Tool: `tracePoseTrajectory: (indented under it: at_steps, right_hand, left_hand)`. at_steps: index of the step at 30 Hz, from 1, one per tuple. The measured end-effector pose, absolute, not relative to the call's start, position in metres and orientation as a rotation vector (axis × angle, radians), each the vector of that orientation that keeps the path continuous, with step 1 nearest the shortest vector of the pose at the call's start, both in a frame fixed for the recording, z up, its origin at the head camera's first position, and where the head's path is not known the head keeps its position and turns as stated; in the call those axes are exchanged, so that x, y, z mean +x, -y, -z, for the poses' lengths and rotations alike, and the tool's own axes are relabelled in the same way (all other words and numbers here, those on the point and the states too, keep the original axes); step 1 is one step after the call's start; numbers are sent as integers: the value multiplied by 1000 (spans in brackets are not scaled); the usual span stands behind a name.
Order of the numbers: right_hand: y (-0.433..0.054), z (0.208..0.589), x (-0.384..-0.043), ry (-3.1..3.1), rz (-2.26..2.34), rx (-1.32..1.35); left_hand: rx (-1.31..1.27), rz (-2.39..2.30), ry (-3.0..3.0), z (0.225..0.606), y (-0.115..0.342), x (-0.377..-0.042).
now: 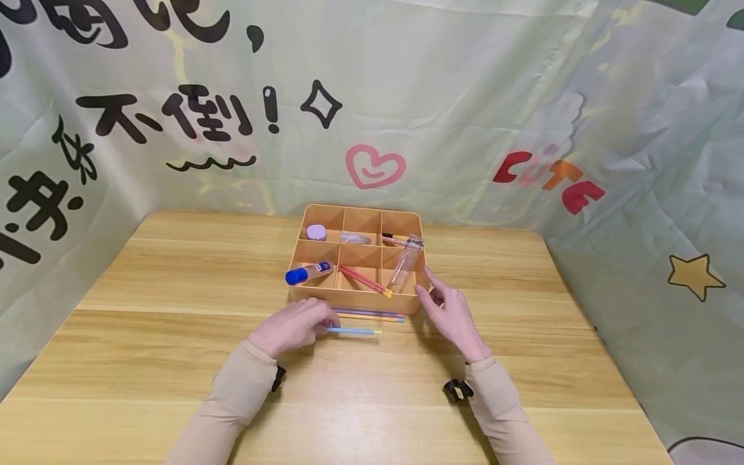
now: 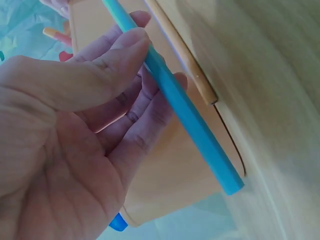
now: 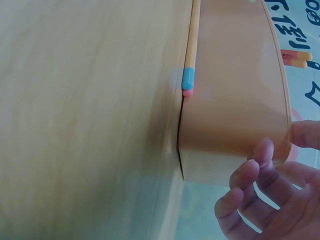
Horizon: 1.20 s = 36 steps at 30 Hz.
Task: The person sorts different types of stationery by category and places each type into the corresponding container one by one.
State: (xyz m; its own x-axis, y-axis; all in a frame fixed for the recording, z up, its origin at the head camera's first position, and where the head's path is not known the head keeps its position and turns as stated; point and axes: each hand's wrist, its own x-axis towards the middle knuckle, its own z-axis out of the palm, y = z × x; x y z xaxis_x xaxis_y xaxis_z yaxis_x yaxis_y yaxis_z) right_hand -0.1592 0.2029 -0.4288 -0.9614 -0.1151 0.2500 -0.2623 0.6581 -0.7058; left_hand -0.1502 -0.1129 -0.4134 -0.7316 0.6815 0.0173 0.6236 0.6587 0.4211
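Observation:
My left hand [image 1: 293,326] pinches a light blue pencil [image 1: 352,331] between thumb and fingers, just in front of a tan desk organizer [image 1: 354,301]. In the left wrist view the pencil [image 2: 192,125] slants across the fingers, its blunt blue end free. My right hand [image 1: 453,316] holds the organizer's front right corner, thumb at the rim and fingers along the outer side. A purple pencil [image 1: 372,313] and an orange pencil [image 1: 369,318] lie along the organizer's front wall. The right wrist view shows the orange pencil's blue tip [image 3: 188,78] close against that wall.
The organizer has several compartments. In them are a blue-capped glue stick [image 1: 310,272], red pencils [image 1: 363,279], a clear plastic sleeve [image 1: 405,263], a lilac round item [image 1: 316,232] and a pale translucent item [image 1: 354,239]. Behind the wooden table [image 1: 174,290] hangs a printed cloth [image 1: 453,97].

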Motion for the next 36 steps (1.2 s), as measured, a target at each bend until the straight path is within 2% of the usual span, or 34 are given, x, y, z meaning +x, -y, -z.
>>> tracePoseTrajectory:
  at_steps: [21, 36]
  right_hand:
    - [-203, 430, -159, 2686, -1187, 309]
    - [-203, 430, -159, 2686, -1186, 308]
  left_hand:
    - [1240, -837, -2665, 405, 116, -155]
    - [1225, -997, -2579, 401, 113, -158]
